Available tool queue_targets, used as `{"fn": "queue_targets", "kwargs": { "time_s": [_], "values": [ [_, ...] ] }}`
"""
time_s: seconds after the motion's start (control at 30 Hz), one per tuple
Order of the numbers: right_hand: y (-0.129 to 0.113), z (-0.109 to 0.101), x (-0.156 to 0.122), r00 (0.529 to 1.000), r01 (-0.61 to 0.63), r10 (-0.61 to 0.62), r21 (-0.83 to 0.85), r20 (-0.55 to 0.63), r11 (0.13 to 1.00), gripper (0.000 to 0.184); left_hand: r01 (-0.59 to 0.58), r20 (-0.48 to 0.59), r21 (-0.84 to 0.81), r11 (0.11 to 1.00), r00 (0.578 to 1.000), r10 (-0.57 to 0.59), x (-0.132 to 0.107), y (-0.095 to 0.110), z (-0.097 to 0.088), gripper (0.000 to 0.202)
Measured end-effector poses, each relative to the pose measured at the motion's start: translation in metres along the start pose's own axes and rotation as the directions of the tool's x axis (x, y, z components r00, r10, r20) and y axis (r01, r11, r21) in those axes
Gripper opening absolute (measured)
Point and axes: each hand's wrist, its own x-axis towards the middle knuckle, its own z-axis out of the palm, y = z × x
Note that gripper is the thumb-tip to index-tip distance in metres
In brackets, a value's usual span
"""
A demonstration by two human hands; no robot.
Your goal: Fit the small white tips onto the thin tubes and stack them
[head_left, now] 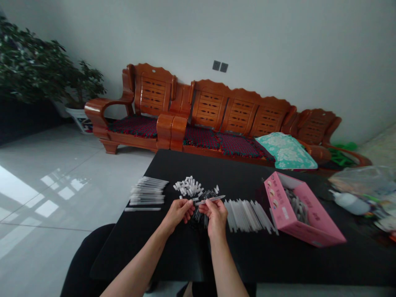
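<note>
Over the black table (173,251), my right hand (216,215) pinches a slim clear pen tube (212,199) that points up and to the right. My left hand (178,212) is closed just left of it, fingertips pinched on a small white piece at the tube's left end. Beyond the hands lie a heap of small white caps (189,186) and a dark pile of thin refills (206,194). A row of clear tubes (249,215) lies to the right of my right hand. A stack of finished white pens (148,192) lies to the left.
An open pink box (301,225) with more parts stands at the right. A white bottle (349,202) and plastic bags (366,181) crowd the table's far right. A carved wooden sofa (216,111) lines the wall behind; a potted plant (46,70) stands at the left.
</note>
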Motion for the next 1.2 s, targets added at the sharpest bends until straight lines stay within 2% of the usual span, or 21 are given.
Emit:
{"fn": "queue_targets", "kwargs": {
  "time_s": [0.17, 0.3, 0.4, 0.5, 0.67, 0.87, 1.07, 1.2],
  "values": [
    [0.0004, 0.0001, 0.0001, 1.0, -0.003, 0.003, 0.001, -0.002, 1.0, 0.033, -0.062, 0.007, -0.049, 0.997, 0.998, 0.063, -0.001, 0.0027, -0.0001, 0.033],
    [-0.0013, 0.0008, -0.0004, 1.0, -0.011, 0.011, 0.004, 0.002, 1.0, 0.033, -0.046, -0.026, -0.056, 0.997, 0.999, 0.044, -0.0026, 0.0083, 0.0006, 0.035],
    [-0.0023, 0.0015, -0.0008, 1.0, -0.009, 0.009, 0.0, 0.003, 1.0, 0.032, -0.021, -0.002, -0.031, 0.999, 1.0, 0.02, -0.0023, 0.0072, 0.0013, 0.039],
    [-0.0021, 0.0015, -0.0007, 1.0, -0.009, 0.009, -0.004, 0.0, 1.0, 0.032, -0.043, 0.013, -0.034, 0.999, 0.999, 0.043, -0.0015, 0.0048, 0.0014, 0.036],
    [-0.0027, 0.0007, -0.0002, 1.0, -0.007, 0.006, -0.003, -0.012, 1.0, 0.031, -0.067, -0.021, -0.08, 0.995, 0.998, 0.065, 0.0002, 0.006, 0.0005, 0.034],
    [-0.0051, 0.0013, 0.0004, 1.0, 0.001, -0.001, -0.01, -0.006, 1.0, 0.029, -0.056, 0.02, -0.004, 0.998, 0.998, 0.056, 0.0003, 0.004, 0.0023, 0.034],
    [-0.0015, -0.0006, 0.002, 1.0, -0.009, 0.009, -0.012, -0.025, 1.0, 0.032, -0.11, -0.006, 0.033, 0.993, 0.994, 0.11, 0.0009, 0.004, 0.0036, 0.029],
    [-0.0013, -0.0011, 0.0029, 0.999, -0.007, 0.006, -0.008, -0.031, 1.0, 0.035, -0.11, -0.011, 0.045, 0.993, 0.994, 0.111, 0.0019, 0.0035, 0.0035, 0.033]
  ]
}}
